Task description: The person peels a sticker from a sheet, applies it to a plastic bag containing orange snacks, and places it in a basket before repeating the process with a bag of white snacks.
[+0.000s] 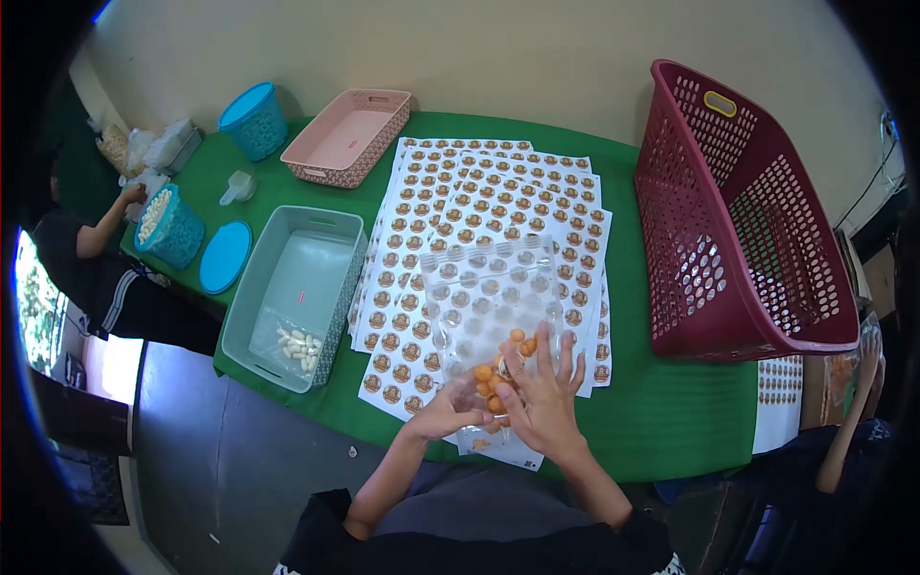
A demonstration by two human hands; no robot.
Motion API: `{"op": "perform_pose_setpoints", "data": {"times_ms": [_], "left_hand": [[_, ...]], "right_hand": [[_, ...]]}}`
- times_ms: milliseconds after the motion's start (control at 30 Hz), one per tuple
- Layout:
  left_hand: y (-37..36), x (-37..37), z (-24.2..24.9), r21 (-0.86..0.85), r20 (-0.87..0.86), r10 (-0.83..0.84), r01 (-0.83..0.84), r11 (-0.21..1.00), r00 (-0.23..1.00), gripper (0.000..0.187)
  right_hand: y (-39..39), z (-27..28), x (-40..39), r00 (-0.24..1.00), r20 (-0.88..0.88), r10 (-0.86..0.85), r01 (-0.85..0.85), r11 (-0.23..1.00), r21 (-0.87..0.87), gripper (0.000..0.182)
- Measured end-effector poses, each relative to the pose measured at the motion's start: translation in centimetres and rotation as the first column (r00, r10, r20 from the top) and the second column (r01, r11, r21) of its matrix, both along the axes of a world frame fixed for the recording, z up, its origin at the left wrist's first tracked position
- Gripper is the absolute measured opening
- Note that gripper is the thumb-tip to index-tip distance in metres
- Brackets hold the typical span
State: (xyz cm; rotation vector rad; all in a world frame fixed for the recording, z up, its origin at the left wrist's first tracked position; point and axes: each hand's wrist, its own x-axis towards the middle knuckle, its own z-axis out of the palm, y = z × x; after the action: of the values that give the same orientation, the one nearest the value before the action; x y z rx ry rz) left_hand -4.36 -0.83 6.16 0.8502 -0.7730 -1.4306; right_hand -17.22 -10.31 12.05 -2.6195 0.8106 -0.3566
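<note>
Far out to the left of our fingers, another person's hand [131, 195] rests at a teal perforated tub filled with pale pieces [169, 228], with a round blue plastic lid [225, 256] lying flat just beside it on the green-covered counter [671, 422]. Nearer to us on that side stands a grey-green rectangular plastic bin [251, 287] with a few pale pieces in a clear bag on its floor, and beyond it a pink rectangular basket [374, 105].

Our left hand [443, 414] reaches in from below, forearm angled up and rightward, its fingers curled and pinching the lower edge of a clear plastic zip bag holding small orange balls [491, 316]. The bag lies just ahead of both hands, spread over white sheets of round brown stickers [479, 192]; the orange balls sit bunched at its near end, right between our hands.

Our right hand [544, 395] lies palm down, fingers [546, 350] spread and extended forward, pressing on the bag's near end against the balls.

Well right of the fingers, a dark red perforated laundry basket [757, 220] stands tilted on the counter.
</note>
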Motion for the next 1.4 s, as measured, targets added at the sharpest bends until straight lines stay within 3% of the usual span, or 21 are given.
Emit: {"op": "perform_pose_setpoints", "data": {"times_ms": [67, 200, 267, 333, 433, 500, 767, 867, 967, 1033, 1067, 1200, 1300, 1400], "left_hand": [[-0.2, 0.2, -0.2, 0.036, -0.036, 0.084, -0.083, 0.996, 0.996, 0.065], [-0.4, 0.4, 0.2, 0.080, 0.012, 0.076, -0.077, 0.994, 0.997, 0.063], [-0.5, 0.0, -0.1, 0.044, -0.061, -0.061, 0.064, 0.997, 0.996, 0.067], [-0.5, -0.5, 0.1, 0.086, 0.010, -0.085, 0.084, 0.993, 0.996, 0.068], [-0.9, -0.9, 0.3, 0.048, -0.036, 0.061, -0.060, 0.997, 0.997, 0.062], [-0.9, -0.6, -0.3, 0.019, -0.007, 0.063, -0.062, 0.998, 0.998, 0.062], [-0.6, -0.6, 0.4, 0.025, 0.007, 0.000, 0.000, 1.000, 1.000, 0.063], [-0.9, -0.6, 0.3, -0.020, -0.003, 0.050, -0.051, 0.999, 0.999, 0.062], [-0.6, -0.8, 0.3, 0.019, 0.016, 0.080, -0.081, 0.997, 0.997, 0.061], [-0.3, -0.5, 0.1, 0.066, -0.018, -0.049, 0.050, 0.997, 0.999, 0.062], [-0.3, -0.5, 0.0, 0.066, -0.007, -0.039, 0.040, 0.997, 0.999, 0.062], [-0.9, -0.6, 0.2, 0.064, -0.104, 0.019, -0.013, 0.998, 0.994, 0.068], [-0.7, -0.5, 0.1, 0.062, 0.001, -0.036, 0.036, 0.997, 0.999, 0.065], [-0.7, -0.6, 0.1, 0.049, -0.019, -0.058, 0.059, 0.997, 0.998, 0.068]], "right_hand": [[0.7, -0.2, -0.1, 0.999, 0.028, 0.030, -0.030, 0.999, 0.019, 0.044], [0.5, -0.3, -0.3, 0.999, 0.033, 0.030, -0.031, 0.999, 0.019, 0.044], [-0.1, -0.1, -0.3, 0.999, 0.039, -0.016, 0.015, 1.000, 0.006, 0.044], [-0.3, -0.1, -0.5, 0.997, 0.041, -0.066, 0.066, 0.998, -0.009, 0.044], [0.5, -0.2, -0.5, 0.998, 0.038, -0.047, 0.046, 0.999, 0.023, 0.044], [1.5, -0.3, -0.8, 0.997, 0.043, 0.057, -0.059, 0.998, 0.033, 0.045], [0.3, -0.5, -0.9, 0.998, 0.035, -0.059, 0.057, 0.998, 0.030, 0.046], [1.2, -0.7, -1.1, 0.998, 0.030, 0.051, -0.052, 0.998, 0.040, 0.047], [0.6, -0.4, -1.5, 0.997, 0.079, -0.009, 0.003, 0.997, 0.077, 0.047], [-0.1, -0.5, -2.0, 0.995, 0.073, -0.075, 0.071, 0.996, 0.061, 0.047], [-0.3, -0.4, -1.9, 0.988, 0.062, -0.140, 0.138, 0.990, 0.041, 0.048], [0.9, -0.8, -2.3, 0.998, 0.058, -0.006, 0.002, 0.998, 0.063, 0.046], [-0.7, -0.3, -2.8, 0.992, 0.050, -0.116, 0.110, 0.989, 0.102, 0.046], [-0.8, -0.2, -3.0, 0.991, 0.042, -0.129, 0.126, 0.990, 0.063, 0.047]]}}
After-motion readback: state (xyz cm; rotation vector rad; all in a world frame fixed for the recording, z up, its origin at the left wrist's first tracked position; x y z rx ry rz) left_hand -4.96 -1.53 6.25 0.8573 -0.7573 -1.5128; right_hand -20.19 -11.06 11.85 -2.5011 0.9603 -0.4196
